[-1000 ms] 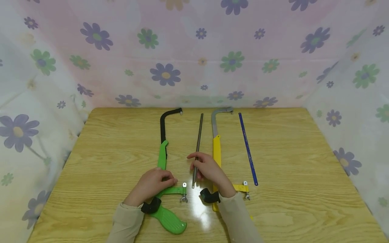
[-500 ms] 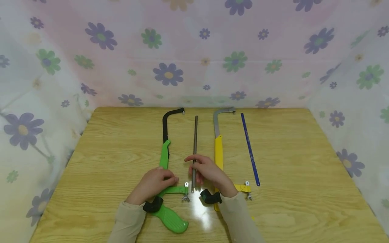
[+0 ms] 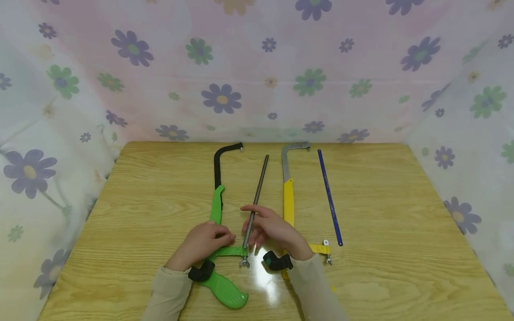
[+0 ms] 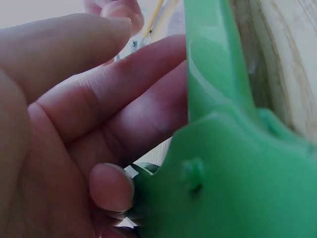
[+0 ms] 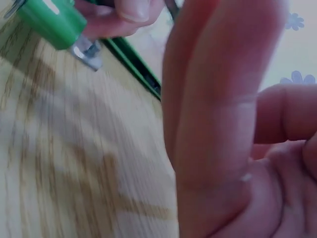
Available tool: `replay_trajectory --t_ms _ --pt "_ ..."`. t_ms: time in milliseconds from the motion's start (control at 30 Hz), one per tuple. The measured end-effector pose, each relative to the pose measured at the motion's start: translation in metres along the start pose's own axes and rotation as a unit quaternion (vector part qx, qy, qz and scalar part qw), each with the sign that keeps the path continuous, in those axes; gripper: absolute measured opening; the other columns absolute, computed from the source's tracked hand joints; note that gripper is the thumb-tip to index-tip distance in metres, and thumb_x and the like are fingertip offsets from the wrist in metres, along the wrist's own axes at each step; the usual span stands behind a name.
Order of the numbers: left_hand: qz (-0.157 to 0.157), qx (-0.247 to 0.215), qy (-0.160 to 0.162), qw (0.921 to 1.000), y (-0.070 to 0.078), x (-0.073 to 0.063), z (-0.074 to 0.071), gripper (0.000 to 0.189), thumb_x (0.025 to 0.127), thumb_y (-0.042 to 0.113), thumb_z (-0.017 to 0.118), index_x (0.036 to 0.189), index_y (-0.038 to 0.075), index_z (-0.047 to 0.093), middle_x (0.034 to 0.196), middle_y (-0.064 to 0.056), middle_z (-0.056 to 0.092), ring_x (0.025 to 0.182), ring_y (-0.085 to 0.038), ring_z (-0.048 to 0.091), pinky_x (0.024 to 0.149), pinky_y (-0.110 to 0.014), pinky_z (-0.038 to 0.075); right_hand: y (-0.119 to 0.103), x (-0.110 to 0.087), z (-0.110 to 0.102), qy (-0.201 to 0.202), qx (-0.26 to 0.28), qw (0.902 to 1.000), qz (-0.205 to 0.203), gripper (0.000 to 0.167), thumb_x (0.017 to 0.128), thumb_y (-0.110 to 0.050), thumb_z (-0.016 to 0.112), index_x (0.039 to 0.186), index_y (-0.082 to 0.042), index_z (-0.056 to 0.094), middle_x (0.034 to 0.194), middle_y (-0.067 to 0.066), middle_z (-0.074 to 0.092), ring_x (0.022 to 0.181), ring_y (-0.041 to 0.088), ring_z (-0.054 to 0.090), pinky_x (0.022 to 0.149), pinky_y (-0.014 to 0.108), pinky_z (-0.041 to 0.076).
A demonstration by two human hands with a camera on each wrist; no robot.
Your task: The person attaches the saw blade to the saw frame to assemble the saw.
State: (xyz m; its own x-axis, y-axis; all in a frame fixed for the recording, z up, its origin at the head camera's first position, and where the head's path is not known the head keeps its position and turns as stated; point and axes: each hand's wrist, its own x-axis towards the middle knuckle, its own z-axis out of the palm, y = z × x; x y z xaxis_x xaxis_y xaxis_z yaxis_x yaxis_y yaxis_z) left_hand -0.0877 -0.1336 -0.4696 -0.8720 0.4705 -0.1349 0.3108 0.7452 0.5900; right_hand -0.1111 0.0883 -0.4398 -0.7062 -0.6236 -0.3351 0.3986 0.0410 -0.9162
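In the head view, the right hand [image 3: 270, 228], just below the middle of the frame, pinches a grey blade [image 3: 259, 187] between its thumb and fingers, with the index finger stretched across it toward the left. The blade slants, its upper end leaning right near the centre of the frame and its lower end over the clamp end of the green hacksaw frame [image 3: 217, 207]; whether they touch I cannot tell. The left hand [image 3: 202, 243], lower and left of centre, holds that green frame with bent fingers; the left wrist view shows two of them passing behind the green body. A wing nut [image 3: 245, 262] hangs at the clamp. The green handle points toward the bottom of the frame, and a black bow curves at the top. Right of centre lies a yellow hacksaw frame [image 3: 288, 203], partly under the right forearm, and farther right a blue blade [image 3: 330, 197] lies tilted on the wood-grain table [image 3: 393, 214]. Flowered cloth [image 3: 249, 58] fills the upper part of the frame
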Motion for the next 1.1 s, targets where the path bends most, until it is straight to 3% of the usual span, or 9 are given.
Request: replay_trajectory --t_ms 267,600,867,1100 --pt "-0.001 -0.006 0.006 1.0 0.002 0.001 -0.001 0.019 0.087 0.043 0.052 0.086 0.032 0.068 0.071 0.021 0.051 0.065 -0.002 0.044 0.059 -0.023 0.036 0.0 0.0 -0.003 0.009 0.006 0.9998 -0.016 0.04 0.097 -0.007 0.027 0.137 -0.005 0.031 0.107 0.023 0.055 0.06 0.02 0.06 0.048 0.028 0.047" --pt "-0.008 -0.005 0.004 0.9999 0.002 0.002 0.0 0.022 0.088 0.044 0.049 0.086 0.032 0.067 0.071 0.02 0.05 0.065 -0.003 0.043 0.058 -0.024 0.035 0.001 0.002 0.002 0.008 0.028 0.9991 -0.031 0.04 0.097 -0.005 0.03 0.137 -0.007 0.031 0.104 0.024 0.053 0.06 0.02 0.058 0.047 0.027 0.046" --pt "-0.008 -0.001 0.006 0.9999 0.001 0.001 0.001 0.023 0.089 0.043 0.049 0.075 0.035 0.064 0.064 0.018 0.047 0.06 -0.005 0.04 0.056 -0.024 0.034 0.003 0.003 0.005 0.014 0.03 0.9991 -0.028 0.04 0.096 -0.006 0.032 0.136 -0.005 0.032 0.105 0.026 0.052 0.059 0.019 0.059 0.047 0.027 0.046" --pt "-0.007 -0.004 0.016 0.9998 0.001 0.0 0.0 0.021 0.089 0.043 0.049 0.076 0.036 0.064 0.063 0.017 0.046 0.059 -0.005 0.04 0.055 -0.023 0.033 0.0 0.004 0.009 0.022 0.017 0.9992 -0.03 0.04 0.095 -0.006 0.032 0.135 -0.007 0.035 0.099 0.026 0.051 0.056 0.019 0.055 0.046 0.027 0.044"
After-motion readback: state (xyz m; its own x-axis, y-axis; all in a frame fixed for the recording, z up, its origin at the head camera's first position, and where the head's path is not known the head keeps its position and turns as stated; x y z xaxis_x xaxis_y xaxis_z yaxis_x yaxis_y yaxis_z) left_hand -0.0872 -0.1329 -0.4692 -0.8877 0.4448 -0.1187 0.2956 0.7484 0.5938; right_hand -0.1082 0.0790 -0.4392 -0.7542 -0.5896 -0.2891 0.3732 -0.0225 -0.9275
